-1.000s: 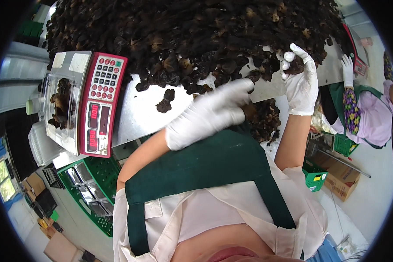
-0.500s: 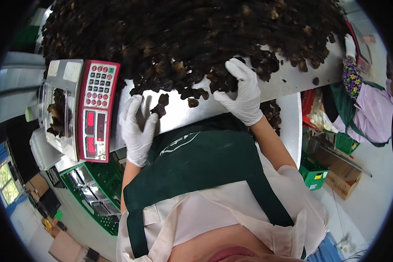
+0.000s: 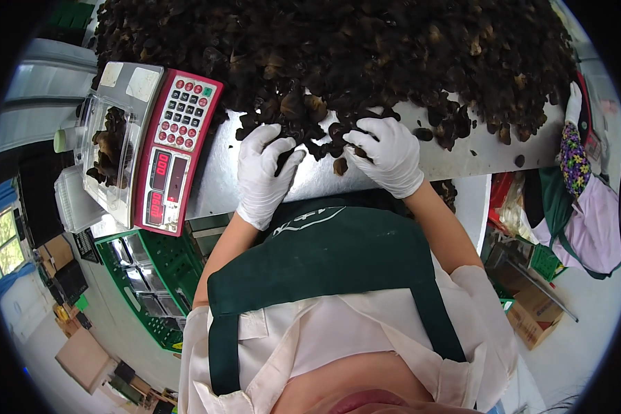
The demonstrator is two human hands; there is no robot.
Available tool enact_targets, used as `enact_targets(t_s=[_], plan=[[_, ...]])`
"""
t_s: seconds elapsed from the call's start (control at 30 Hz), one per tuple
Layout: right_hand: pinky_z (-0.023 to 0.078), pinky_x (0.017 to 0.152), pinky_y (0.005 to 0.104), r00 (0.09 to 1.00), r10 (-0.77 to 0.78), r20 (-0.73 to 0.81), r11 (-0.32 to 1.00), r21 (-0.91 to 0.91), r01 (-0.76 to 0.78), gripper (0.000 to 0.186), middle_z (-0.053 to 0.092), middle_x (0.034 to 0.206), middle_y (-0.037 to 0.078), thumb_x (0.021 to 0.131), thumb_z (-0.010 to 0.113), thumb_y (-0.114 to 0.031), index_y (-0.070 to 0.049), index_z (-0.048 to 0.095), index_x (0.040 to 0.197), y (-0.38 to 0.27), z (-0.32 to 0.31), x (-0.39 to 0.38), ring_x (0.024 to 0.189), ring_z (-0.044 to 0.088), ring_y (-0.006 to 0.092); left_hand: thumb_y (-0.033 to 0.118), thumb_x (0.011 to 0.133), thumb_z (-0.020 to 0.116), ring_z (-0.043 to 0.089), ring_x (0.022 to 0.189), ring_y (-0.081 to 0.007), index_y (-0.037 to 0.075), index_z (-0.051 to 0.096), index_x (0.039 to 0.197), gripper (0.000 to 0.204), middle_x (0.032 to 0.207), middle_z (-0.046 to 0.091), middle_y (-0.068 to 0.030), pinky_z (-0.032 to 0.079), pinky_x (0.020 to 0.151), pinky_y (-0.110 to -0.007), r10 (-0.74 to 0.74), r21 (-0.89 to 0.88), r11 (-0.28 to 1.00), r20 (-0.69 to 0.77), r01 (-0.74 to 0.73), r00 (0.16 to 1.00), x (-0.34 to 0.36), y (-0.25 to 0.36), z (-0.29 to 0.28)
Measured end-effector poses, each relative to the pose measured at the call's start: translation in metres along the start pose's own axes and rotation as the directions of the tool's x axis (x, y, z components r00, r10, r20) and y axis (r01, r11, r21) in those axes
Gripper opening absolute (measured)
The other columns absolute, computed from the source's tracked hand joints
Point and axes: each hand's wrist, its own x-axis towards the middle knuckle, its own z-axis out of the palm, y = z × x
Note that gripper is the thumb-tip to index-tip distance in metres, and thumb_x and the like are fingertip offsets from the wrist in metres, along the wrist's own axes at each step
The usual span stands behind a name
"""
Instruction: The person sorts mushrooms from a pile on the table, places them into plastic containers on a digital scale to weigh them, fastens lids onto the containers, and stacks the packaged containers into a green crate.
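Observation:
A broad heap of dark brown wood ear mushrooms (image 3: 338, 48) covers the far part of a shiny metal table (image 3: 217, 162). My left hand (image 3: 263, 178), in a white glove, curls its fingers and thumb around a dark mushroom piece at the heap's near edge. A short way to the right, my gloved right hand (image 3: 393, 160) has its fingers bent inward over another piece, partly hidden under them. Between the hands lie several loose mushroom pieces, one small brown one (image 3: 339, 166) nearest to me.
On the left stands a red and grey scale (image 3: 179, 152), bearing a clear plastic box (image 3: 90, 155) with mushrooms (image 3: 109, 148) inside. Below it is a green crate (image 3: 145, 290) of clear boxes. Another person's patterned sleeve (image 3: 574, 160) shows at the right.
My left hand has moved right and forward to the heap, closing on a piece. My right hand's fingers have curled in more. The whole view has shifted slightly.

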Motion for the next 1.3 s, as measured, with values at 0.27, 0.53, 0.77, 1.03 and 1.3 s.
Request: enact_targets(t_s=[0.27,0.53,0.77,1.03,1.3], plan=[[0.048,0.091,0.0329,0.988,-0.089,0.128,0.996,-0.018,0.092,0.048,0.062,0.134,0.000,0.076,0.078,-0.047,-0.026,0.073,0.119,-0.036,-0.008,0.027,0.112,0.060,0.0204,0.057,0.071,0.083,0.033,0.146,-0.0426,0.028,0.045,0.154,0.095,0.156,0.040,-0.0150,0.027,0.117,-0.066,0.126,0.266,0.921,0.489,-0.285,0.863,0.076,0.014,-0.020],[0.049,0.056,0.0290,0.984,-0.102,-0.146,0.992,-0.088,0.090,0.033,0.068,0.114,-0.007,0.067,0.081,-0.017,-0.024,0.075,0.099,-0.004,0.009,0.023,0.071,0.059,0.0156,0.034,0.078,0.083,0.060,0.106,-0.0244,0.017,0.071,0.110,0.038,0.123,0.061,-0.0031,0.051,0.086,-0.041,0.398,0.291,0.827,0.300,-0.480,0.867,0.038,-0.012,-0.005],[0.055,0.069,0.0230,0.689,0.668,0.281,0.149,0.857,-0.493,0.019,0.072,0.101,0.003,0.090,0.076,-0.011,-0.001,0.072,0.105,-0.025,-0.025,0.085,0.082,0.066,0.0088,0.015,0.084,0.081,0.067,0.086,-0.0258,0.009,0.070,0.106,0.025,0.103,0.065,-0.0078,0.055,0.073,-0.035,0.015,-0.075,0.997,0.164,-0.003,0.986,0.053,-0.018,-0.004],[0.051,0.074,0.0339,0.632,0.504,0.589,-0.534,0.787,-0.308,0.023,0.066,0.097,0.006,0.097,0.070,-0.023,-0.006,0.067,0.113,-0.016,-0.006,0.118,0.077,0.058,0.0216,0.020,0.105,0.062,0.066,0.093,-0.0111,0.004,0.069,0.112,0.019,0.104,0.072,-0.0038,0.055,0.083,-0.029,-0.652,-0.847,0.039,0.381,0.531,0.655,0.090,-0.027,-0.060],[0.055,0.082,0.0300,0.670,0.539,0.511,-0.240,0.855,-0.460,0.033,0.073,0.099,0.004,0.095,0.074,-0.028,0.000,0.071,0.113,-0.047,0.003,0.143,0.086,0.068,0.0159,0.038,0.102,0.063,0.065,0.070,-0.0136,0.002,0.067,0.121,0.041,0.104,0.073,-0.0069,0.049,0.055,-0.026,-0.625,-0.844,-0.389,0.536,0.370,0.567,0.060,-0.040,-0.124]])
